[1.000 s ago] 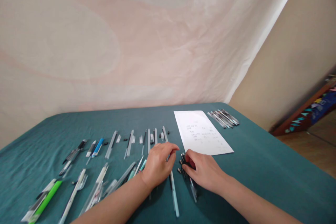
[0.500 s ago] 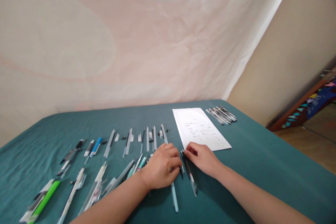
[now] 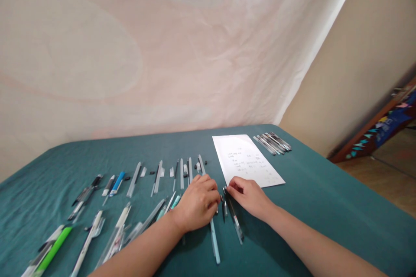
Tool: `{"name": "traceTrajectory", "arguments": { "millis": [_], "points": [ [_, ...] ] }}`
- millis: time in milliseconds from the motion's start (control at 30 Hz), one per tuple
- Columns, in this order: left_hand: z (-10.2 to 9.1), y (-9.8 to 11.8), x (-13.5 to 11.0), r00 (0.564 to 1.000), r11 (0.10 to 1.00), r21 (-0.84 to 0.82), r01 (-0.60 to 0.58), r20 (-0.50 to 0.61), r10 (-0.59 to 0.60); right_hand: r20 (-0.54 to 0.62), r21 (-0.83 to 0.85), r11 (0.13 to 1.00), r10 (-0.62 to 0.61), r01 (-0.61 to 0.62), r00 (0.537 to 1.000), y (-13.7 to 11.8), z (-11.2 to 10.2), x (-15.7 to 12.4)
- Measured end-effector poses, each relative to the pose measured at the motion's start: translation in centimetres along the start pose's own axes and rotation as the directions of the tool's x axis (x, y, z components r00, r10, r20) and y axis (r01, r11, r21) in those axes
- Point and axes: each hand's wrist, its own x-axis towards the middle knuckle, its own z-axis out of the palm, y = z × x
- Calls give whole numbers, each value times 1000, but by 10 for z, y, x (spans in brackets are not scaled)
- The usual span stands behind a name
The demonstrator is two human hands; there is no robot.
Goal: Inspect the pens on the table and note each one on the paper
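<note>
My right hand (image 3: 248,195) has its thumb and index finger closed on the upper end of a clear-barrelled black pen (image 3: 235,220), which slants towards me on the cloth. Just left of that pen lies a short dark cap-like piece (image 3: 225,208). My left hand (image 3: 199,203) is curled with its fingers bent down, palm to the table; whatever is under its fingertips is hidden. A light blue pen (image 3: 214,242) sticks out towards me from beneath it. Teal and clear pens (image 3: 161,212) lie partly covered by my left wrist.
A green cloth (image 3: 312,207) covers the table. Beyond my right hand lies a sheet of handwritten paper (image 3: 240,147), with a row of pens (image 3: 272,143) beside it. Pen barrels, caps and refills (image 3: 158,177) are laid out at the left, near a bright green pen (image 3: 53,251).
My left hand has shifted slightly left, uncovering more of the short dark piece. My right hand stays at the black pen's upper end. The view has moved a little.
</note>
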Motion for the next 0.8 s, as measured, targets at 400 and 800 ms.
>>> {"name": "traceTrajectory", "arguments": {
  "millis": [400,800],
  "points": [
    [-2,7,1,993,996,-37,-84,81,87,0,10,1000,0,0,1000,3,0,1],
    [4,-2,0,1000,1000,25,6,-21,-6,-10,-83,997,-6,5,1000,-3,-5,-1]
  ]
}}
